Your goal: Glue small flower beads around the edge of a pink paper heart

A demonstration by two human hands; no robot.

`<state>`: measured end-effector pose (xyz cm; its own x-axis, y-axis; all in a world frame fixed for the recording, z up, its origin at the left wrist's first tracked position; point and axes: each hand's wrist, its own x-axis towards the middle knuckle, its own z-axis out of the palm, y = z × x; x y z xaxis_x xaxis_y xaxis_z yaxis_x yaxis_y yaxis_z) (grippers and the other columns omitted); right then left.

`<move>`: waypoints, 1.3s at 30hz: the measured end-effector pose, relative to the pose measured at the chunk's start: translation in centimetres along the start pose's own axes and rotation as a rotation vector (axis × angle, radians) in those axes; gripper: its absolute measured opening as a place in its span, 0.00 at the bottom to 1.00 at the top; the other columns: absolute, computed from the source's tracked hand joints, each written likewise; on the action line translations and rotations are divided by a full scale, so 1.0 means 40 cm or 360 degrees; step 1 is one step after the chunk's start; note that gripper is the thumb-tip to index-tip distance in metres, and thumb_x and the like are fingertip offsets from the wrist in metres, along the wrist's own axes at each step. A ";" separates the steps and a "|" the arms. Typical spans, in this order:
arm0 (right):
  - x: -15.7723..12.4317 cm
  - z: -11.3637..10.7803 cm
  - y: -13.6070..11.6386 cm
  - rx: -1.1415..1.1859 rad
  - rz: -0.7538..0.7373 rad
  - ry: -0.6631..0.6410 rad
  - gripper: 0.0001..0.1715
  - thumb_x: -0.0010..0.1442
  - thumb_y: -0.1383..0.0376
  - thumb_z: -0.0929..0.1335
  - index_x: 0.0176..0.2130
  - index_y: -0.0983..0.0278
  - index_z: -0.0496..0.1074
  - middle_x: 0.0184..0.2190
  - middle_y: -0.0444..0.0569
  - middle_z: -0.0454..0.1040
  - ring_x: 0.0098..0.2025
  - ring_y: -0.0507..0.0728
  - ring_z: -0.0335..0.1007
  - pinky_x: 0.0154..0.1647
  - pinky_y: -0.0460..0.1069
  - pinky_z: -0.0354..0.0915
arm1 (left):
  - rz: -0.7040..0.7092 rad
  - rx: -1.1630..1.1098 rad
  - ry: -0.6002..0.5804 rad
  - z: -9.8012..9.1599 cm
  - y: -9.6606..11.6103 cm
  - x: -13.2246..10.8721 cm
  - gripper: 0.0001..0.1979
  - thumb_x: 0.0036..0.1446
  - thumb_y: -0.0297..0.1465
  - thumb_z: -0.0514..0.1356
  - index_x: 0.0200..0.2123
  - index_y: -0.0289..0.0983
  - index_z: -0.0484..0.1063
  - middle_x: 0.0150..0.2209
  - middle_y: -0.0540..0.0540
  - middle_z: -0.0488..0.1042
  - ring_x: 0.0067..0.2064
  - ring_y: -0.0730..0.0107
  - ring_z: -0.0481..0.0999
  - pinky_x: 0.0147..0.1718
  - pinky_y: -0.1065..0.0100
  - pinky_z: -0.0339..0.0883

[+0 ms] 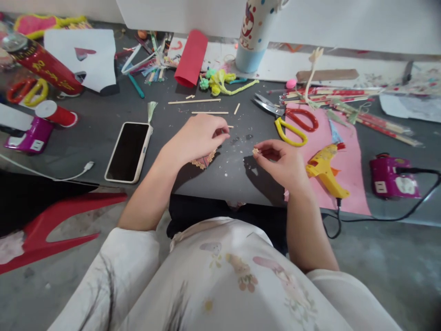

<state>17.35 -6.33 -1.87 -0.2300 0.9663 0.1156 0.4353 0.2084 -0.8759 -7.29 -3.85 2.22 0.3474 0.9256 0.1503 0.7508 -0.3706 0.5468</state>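
My right hand [280,161] pinches a small tan piece [255,151] between thumb and fingertips, just above the dark table. My left hand [203,135] is curled over the tabletop, thumb and forefinger tips close together; what they hold, if anything, is hidden. Partly under that hand lies a small pinkish piece [206,159] edged with little tan bits. Thin wooden sticks [210,112] lie just beyond my left hand, one longer stick [195,101] farther back. Scissors [284,117] with red and yellow handles rest open beyond my right hand.
A yellow glue gun [327,168] lies on pink paper [351,184] at right, its cord running past a purple box [394,177]. A phone [128,151] is at left. Behind stand a tumbler [253,41] and a red paper roll [191,57]. A red can [48,66] leans far left.
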 end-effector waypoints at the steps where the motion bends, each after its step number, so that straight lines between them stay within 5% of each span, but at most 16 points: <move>1: -0.003 0.003 -0.006 -0.0013 -0.0011 -0.0041 0.09 0.54 0.65 0.72 0.39 0.62 0.77 0.33 0.47 0.80 0.34 0.55 0.77 0.38 0.51 0.75 | -0.0044 0.0010 0.0024 -0.007 -0.008 -0.018 0.04 0.55 0.31 0.63 0.34 0.40 0.79 0.29 0.50 0.78 0.29 0.68 0.75 0.33 0.67 0.65; 7: -0.017 0.037 -0.050 -0.0197 -0.0104 -0.0170 0.08 0.57 0.64 0.72 0.39 0.60 0.79 0.32 0.46 0.80 0.32 0.55 0.77 0.37 0.52 0.73 | -0.0196 0.0088 0.0322 -0.020 -0.043 -0.137 0.08 0.58 0.32 0.60 0.37 0.40 0.79 0.33 0.47 0.80 0.32 0.67 0.75 0.33 0.67 0.65; 15: -0.026 0.095 -0.088 -0.0429 -0.0294 -0.0315 0.06 0.58 0.66 0.72 0.38 0.59 0.79 0.34 0.45 0.78 0.30 0.52 0.72 0.34 0.50 0.69 | -0.0297 -0.0001 0.0701 0.031 -0.051 -0.239 0.07 0.60 0.31 0.60 0.38 0.44 0.78 0.36 0.50 0.80 0.35 0.68 0.75 0.36 0.66 0.67; 35: -0.022 0.137 -0.103 -0.0402 -0.0542 -0.0542 0.07 0.62 0.67 0.68 0.41 0.61 0.76 0.43 0.49 0.77 0.43 0.57 0.73 0.44 0.52 0.69 | -0.0059 0.0263 0.0611 0.097 -0.038 -0.309 0.07 0.62 0.28 0.59 0.40 0.41 0.78 0.34 0.47 0.77 0.39 0.65 0.73 0.41 0.62 0.68; 39: -0.003 0.135 -0.102 -0.0235 -0.0535 -0.0582 0.07 0.61 0.67 0.68 0.41 0.61 0.75 0.50 0.50 0.76 0.37 0.53 0.73 0.38 0.50 0.70 | -0.0074 0.0284 0.0632 0.100 -0.038 -0.312 0.07 0.63 0.28 0.58 0.40 0.39 0.78 0.34 0.47 0.77 0.39 0.66 0.73 0.41 0.63 0.67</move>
<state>10.90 -8.12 -0.84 -0.6559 0.7319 0.1846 0.3972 0.5427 -0.7401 -10.53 -15.15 -3.80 0.0938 0.8866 0.4530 0.8580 -0.3028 0.4150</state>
